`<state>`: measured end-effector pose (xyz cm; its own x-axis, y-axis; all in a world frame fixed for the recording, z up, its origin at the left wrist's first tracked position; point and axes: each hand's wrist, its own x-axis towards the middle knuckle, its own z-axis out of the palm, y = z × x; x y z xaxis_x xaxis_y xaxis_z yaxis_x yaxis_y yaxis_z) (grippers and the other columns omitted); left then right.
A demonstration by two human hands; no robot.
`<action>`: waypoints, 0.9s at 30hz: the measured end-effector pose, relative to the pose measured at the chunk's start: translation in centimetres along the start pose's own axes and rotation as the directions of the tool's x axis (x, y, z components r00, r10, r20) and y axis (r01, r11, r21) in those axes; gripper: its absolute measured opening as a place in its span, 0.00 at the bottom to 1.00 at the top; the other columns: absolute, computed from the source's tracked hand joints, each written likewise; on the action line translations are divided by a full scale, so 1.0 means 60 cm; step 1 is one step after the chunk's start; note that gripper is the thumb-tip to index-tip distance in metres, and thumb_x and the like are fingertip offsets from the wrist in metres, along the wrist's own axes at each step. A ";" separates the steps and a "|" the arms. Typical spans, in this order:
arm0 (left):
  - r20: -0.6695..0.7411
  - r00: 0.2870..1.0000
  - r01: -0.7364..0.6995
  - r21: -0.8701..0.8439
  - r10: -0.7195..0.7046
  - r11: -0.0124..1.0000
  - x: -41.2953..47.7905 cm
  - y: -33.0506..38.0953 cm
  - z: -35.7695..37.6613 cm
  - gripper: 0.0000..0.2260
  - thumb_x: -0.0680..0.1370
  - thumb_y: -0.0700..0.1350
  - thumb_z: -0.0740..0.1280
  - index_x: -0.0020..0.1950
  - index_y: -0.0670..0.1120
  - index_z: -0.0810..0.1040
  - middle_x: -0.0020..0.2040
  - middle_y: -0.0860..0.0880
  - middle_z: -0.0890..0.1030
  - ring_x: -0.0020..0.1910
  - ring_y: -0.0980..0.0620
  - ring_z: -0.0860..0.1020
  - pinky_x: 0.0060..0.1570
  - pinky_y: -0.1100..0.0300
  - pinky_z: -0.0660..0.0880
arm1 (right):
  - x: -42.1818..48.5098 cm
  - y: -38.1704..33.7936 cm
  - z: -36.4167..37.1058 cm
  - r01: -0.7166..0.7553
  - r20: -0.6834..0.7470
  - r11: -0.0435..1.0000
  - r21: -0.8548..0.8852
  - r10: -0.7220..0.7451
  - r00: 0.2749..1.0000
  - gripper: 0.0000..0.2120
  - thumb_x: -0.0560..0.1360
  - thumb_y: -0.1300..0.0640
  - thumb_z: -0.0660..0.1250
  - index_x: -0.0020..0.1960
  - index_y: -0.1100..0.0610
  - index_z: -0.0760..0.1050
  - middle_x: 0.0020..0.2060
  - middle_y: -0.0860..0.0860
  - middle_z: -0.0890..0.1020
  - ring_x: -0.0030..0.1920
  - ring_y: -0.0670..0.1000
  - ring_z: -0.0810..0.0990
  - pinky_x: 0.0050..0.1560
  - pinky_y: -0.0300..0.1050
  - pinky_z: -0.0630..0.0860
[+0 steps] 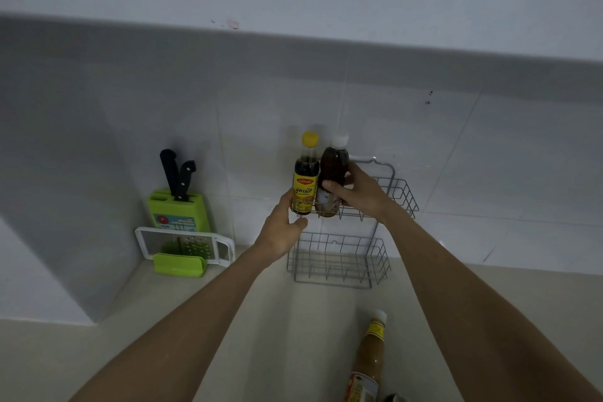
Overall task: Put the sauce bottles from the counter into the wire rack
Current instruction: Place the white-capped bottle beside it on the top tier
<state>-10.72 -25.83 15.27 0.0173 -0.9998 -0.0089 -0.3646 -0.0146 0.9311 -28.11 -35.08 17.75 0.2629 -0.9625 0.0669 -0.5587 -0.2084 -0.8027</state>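
The right grip point(352, 192) is clamped round the belly of a brown clear-plastic bottle with a white cap point(332, 170), thumb in front and fingers wrapped behind. The bottle's foot is already down inside the upper basket of the grey wire rack point(401, 196) on the tiled wall. The left grip point(284, 225) is curled about the foot of a dark sauce bottle with a yellow cap and yellow label point(306, 179), which stands touching the brown one at the basket's front-left corner. Whether that grip also takes in the wire I cannot tell. On the pale bench point(293, 336) below, well apart from the rack, stands a tall bottle of tan sauce with a white cap point(368, 356), not yet stowed. It looks full, so probably weighty and apt to tip. Glass or plastic is unclear, and its smooth wall may be slippery. It is best taken low round the labelled body, not by the narrow neck. A green knife block point(177, 209) and a white grater point(186, 246) stand off to the left.
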 end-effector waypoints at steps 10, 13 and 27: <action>-0.001 1.000 0.000 0.004 0.000 1.000 0.006 -0.006 0.000 0.27 0.80 0.40 0.61 0.76 0.52 0.54 0.74 0.49 0.64 0.72 0.47 0.63 0.62 0.61 0.60 | 0.000 -0.010 0.003 -0.012 -0.072 1.000 -0.013 0.011 0.997 0.32 0.69 0.39 0.71 0.67 0.53 0.67 0.55 0.51 0.78 0.56 0.52 0.79 0.56 0.54 0.79; 0.000 1.000 0.006 -0.006 -0.006 1.000 0.008 -0.008 -0.001 0.27 0.79 0.40 0.61 0.76 0.52 0.55 0.73 0.49 0.65 0.72 0.48 0.64 0.63 0.62 0.59 | 0.001 -0.010 0.002 -0.037 -0.066 0.999 0.002 0.037 0.997 0.34 0.68 0.38 0.72 0.66 0.54 0.66 0.60 0.53 0.78 0.59 0.54 0.78 0.56 0.56 0.79; -0.003 1.000 0.007 -0.002 -0.007 1.000 0.010 -0.010 -0.006 0.27 0.80 0.40 0.61 0.75 0.53 0.55 0.73 0.48 0.67 0.71 0.48 0.65 0.62 0.62 0.60 | -0.001 -0.022 0.021 0.048 -0.112 0.993 -0.109 -0.060 0.992 0.25 0.73 0.41 0.68 0.65 0.53 0.72 0.59 0.54 0.81 0.59 0.54 0.78 0.52 0.40 0.71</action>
<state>-10.17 -26.39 14.80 0.0225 -0.9996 -0.0143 -0.3625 -0.0215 0.9318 -26.42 -34.51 18.06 0.2067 -0.9616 0.1808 -0.6277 -0.2720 -0.7293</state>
